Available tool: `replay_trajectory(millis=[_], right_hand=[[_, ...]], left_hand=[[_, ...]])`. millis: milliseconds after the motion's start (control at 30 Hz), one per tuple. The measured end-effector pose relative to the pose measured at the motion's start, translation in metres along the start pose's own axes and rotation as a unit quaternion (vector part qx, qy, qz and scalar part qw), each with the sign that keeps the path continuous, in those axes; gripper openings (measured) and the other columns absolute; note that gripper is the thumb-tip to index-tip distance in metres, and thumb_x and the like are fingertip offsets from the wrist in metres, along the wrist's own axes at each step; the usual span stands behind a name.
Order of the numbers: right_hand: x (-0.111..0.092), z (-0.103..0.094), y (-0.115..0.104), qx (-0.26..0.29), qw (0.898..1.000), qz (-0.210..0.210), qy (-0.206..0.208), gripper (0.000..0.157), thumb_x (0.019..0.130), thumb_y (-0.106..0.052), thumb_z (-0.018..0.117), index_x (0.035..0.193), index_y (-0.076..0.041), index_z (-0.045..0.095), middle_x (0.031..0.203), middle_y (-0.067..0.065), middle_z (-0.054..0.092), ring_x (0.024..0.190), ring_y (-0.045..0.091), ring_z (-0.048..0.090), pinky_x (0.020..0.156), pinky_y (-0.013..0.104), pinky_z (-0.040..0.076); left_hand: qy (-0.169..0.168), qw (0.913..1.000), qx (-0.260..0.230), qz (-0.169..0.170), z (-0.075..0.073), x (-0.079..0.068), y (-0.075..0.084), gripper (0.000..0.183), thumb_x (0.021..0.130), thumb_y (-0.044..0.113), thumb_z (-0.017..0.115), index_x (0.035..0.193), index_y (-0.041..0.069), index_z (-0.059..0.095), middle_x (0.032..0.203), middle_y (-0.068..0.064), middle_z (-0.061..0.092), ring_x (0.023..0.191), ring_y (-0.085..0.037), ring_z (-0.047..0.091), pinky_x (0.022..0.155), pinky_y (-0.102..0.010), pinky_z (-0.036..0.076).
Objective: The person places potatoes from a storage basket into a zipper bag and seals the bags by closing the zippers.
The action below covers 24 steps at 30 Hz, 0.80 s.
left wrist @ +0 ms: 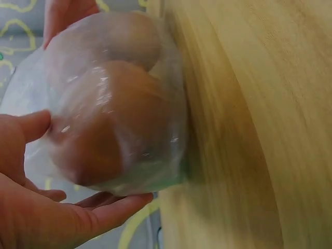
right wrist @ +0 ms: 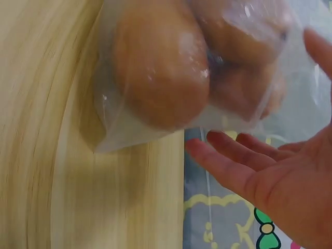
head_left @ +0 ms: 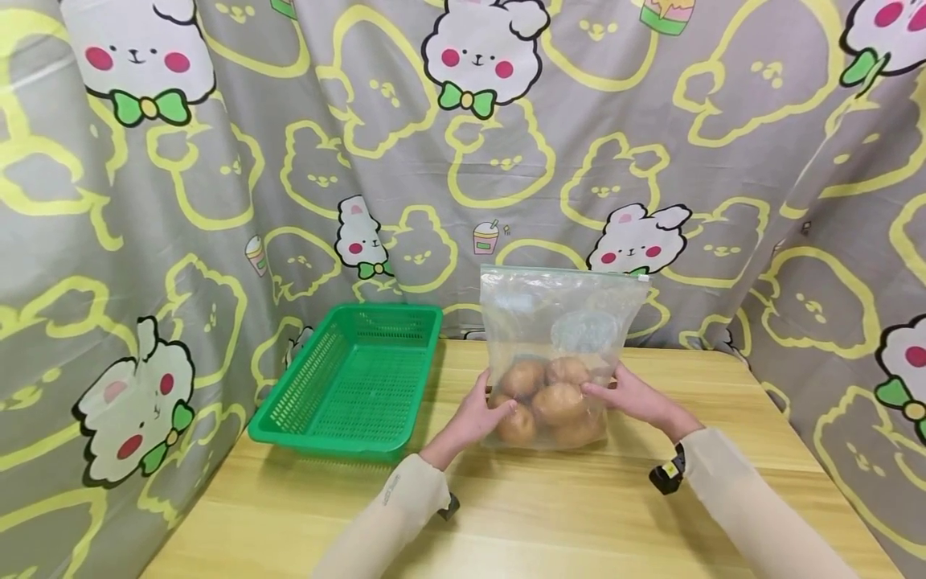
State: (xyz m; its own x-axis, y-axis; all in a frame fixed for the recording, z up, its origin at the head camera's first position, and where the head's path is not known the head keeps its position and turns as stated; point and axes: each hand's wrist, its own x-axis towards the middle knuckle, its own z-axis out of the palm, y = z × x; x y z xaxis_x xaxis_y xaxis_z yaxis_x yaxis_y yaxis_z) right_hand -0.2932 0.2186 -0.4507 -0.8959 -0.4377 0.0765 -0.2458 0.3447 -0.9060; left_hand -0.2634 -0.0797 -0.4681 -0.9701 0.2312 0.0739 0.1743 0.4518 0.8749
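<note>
A clear zip bag [head_left: 560, 314] of several brown potatoes [head_left: 559, 404] stands upright on the wooden table, its green-edged top uppermost. My left hand [head_left: 481, 414] holds the bag's left side, with the thumb on the front and the fingers around the side. In the left wrist view, that hand's thumb and fingertips meet the plastic beside the potatoes [left wrist: 119, 109]. My right hand [head_left: 640, 396] is at the other side, its thumb by the front. Its fingers [right wrist: 228, 161] look extended in the right wrist view, with a gap between them and the bag [right wrist: 114, 132].
A green plastic basket [head_left: 325, 447] with slotted sides sits left of the bag on the table [head_left: 521, 515]. Behind and at both sides hangs a grey patterned curtain [head_left: 506, 177]. Small black devices are strapped to both wrists.
</note>
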Motion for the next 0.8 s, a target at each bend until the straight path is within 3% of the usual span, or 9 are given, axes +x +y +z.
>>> replay_trajectory(millis=[100, 200, 400, 600, 700, 800], right_hand=[[0.005, 0.002, 0.001, 0.002, 1.0, 0.013, 0.014, 0.074, 0.095, -0.034, 0.057, 0.148, -0.007, 0.011, 0.14, 0.027, 0.031, 0.124, 0.045, 0.039, 0.087, 0.048, 0.047], [0.009, 0.003, 0.001, 0.01, 1.0, -0.009, 0.023, 0.076, 0.095, -0.03, 0.058, 0.149, -0.011, 0.008, 0.142, 0.028, 0.028, 0.127, 0.046, 0.034, 0.091, 0.051, 0.044], [0.014, 0.009, 0.001, 0.026, 0.998, -0.045, 0.025, 0.101, 0.089, -0.02, 0.068, 0.151, -0.028, -0.011, 0.15, 0.026, 0.011, 0.121, 0.052, 0.04, 0.089, 0.048, 0.046], [0.017, 0.016, -0.014, -0.016, 0.998, -0.035, 0.045, 0.1, 0.088, -0.017, 0.069, 0.152, -0.014, -0.007, 0.143, 0.034, 0.025, 0.105, 0.05, 0.055, 0.078, 0.042, 0.053], [0.021, 0.017, -0.008, -0.055, 0.997, -0.031, 0.053, 0.098, 0.088, -0.024, 0.068, 0.153, -0.017, -0.005, 0.142, 0.035, 0.028, 0.102, 0.049, 0.057, 0.077, 0.044, 0.053], [0.024, 0.017, -0.004, -0.074, 0.996, -0.029, 0.05, 0.098, 0.089, -0.03, 0.067, 0.153, -0.02, -0.006, 0.143, 0.033, 0.027, 0.105, 0.048, 0.056, 0.082, 0.046, 0.051]], left_hand=[[0.014, 0.9997, -0.018, -0.013, 0.001, 0.007, -0.002, 0.078, 0.092, 0.034, 0.061, 0.151, 0.009, 0.016, 0.131, -0.025, 0.048, 0.118, -0.038, 0.049, 0.094, -0.049, 0.042], [0.029, 0.9991, -0.023, -0.021, 0.001, 0.015, -0.002, 0.072, 0.095, 0.033, 0.058, 0.15, 0.009, 0.018, 0.126, -0.026, 0.052, 0.116, -0.038, 0.051, 0.093, -0.049, 0.042], [0.039, 0.9978, -0.029, -0.045, -0.003, 0.028, -0.003, 0.071, 0.096, 0.041, 0.052, 0.151, 0.013, 0.018, 0.124, -0.024, 0.055, 0.115, -0.037, 0.052, 0.092, -0.048, 0.043], [0.002, 0.9988, -0.045, -0.019, -0.005, 0.029, -0.005, 0.086, 0.09, 0.038, 0.062, 0.153, 0.015, 0.008, 0.143, -0.03, 0.033, 0.129, -0.043, 0.035, 0.104, -0.053, 0.028], [-0.023, 0.9993, -0.027, -0.014, -0.007, 0.026, -0.007, 0.096, 0.087, 0.038, 0.067, 0.153, 0.016, 0.0, 0.144, -0.031, 0.03, 0.128, -0.044, 0.036, 0.104, -0.053, 0.029], [-0.021, 0.9996, -0.012, -0.012, -0.008, 0.025, -0.009, 0.096, 0.088, 0.041, 0.065, 0.153, 0.018, 0.0, 0.141, -0.032, 0.034, 0.124, -0.044, 0.04, 0.102, -0.051, 0.033]])
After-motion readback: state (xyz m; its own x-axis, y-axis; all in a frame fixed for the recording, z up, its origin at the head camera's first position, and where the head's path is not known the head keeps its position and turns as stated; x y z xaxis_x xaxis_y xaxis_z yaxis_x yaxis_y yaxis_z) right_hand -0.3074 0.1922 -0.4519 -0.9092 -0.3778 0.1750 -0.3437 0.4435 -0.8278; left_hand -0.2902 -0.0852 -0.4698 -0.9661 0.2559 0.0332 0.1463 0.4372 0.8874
